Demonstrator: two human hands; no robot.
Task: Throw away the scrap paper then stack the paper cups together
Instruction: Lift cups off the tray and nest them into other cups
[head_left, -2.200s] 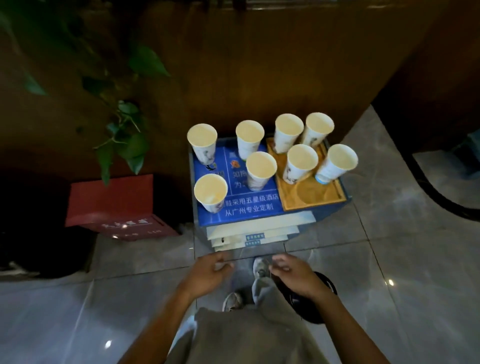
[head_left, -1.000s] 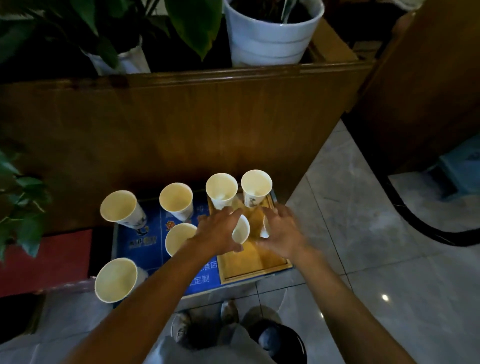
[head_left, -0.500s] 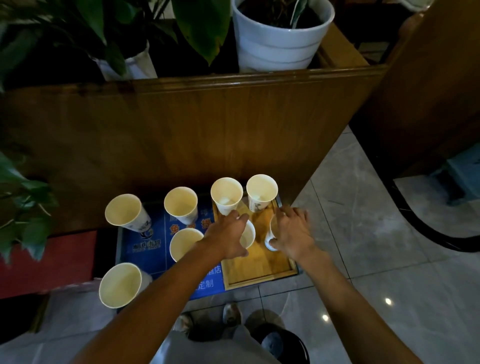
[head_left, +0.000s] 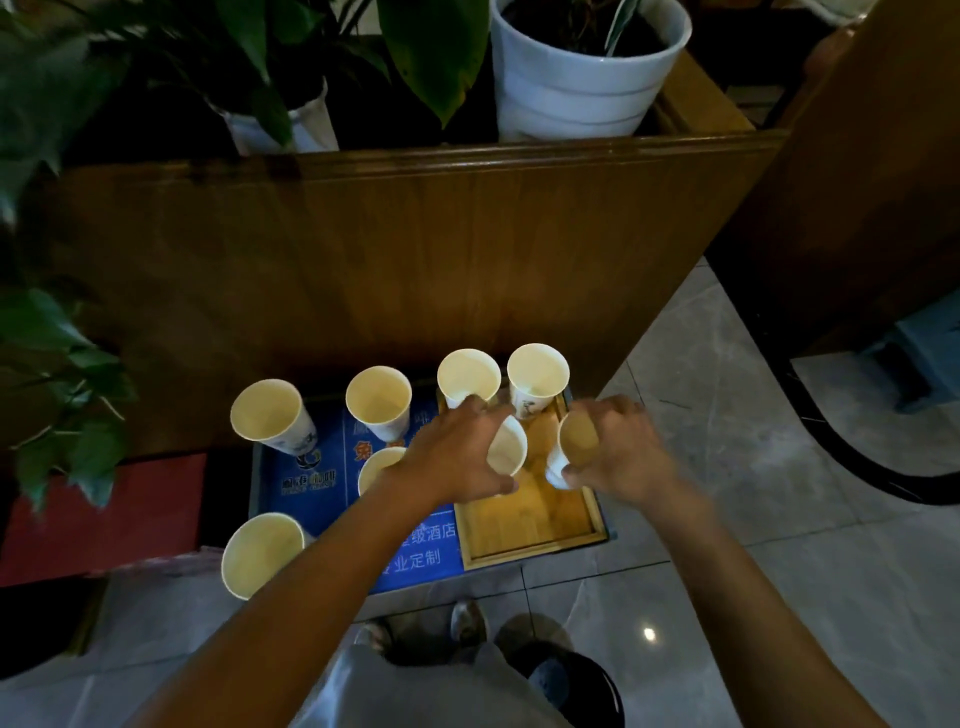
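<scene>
Several white paper cups stand on a blue printed box (head_left: 306, 480) and a wooden tray (head_left: 535, 525). My left hand (head_left: 452, 457) grips one paper cup (head_left: 508, 448), tilted toward the right, above the tray. My right hand (head_left: 621, 452) grips another paper cup (head_left: 574, 448), tilted with its mouth toward the left one; the two cups are a little apart. Two cups (head_left: 537, 376) stand upright at the tray's far end. Other cups (head_left: 378, 400) stand on the blue box, one (head_left: 262, 553) at its near left corner. No scrap paper shows.
A wooden planter wall (head_left: 415, 249) with white pots (head_left: 582, 78) rises right behind the cups. A red box (head_left: 104, 514) sits to the left. A black bin (head_left: 576, 686) stands by my feet on the grey tiled floor.
Both hands came up from near my legs to the tray and each took hold of a cup. The two cups now tilt toward each other above the tray.
</scene>
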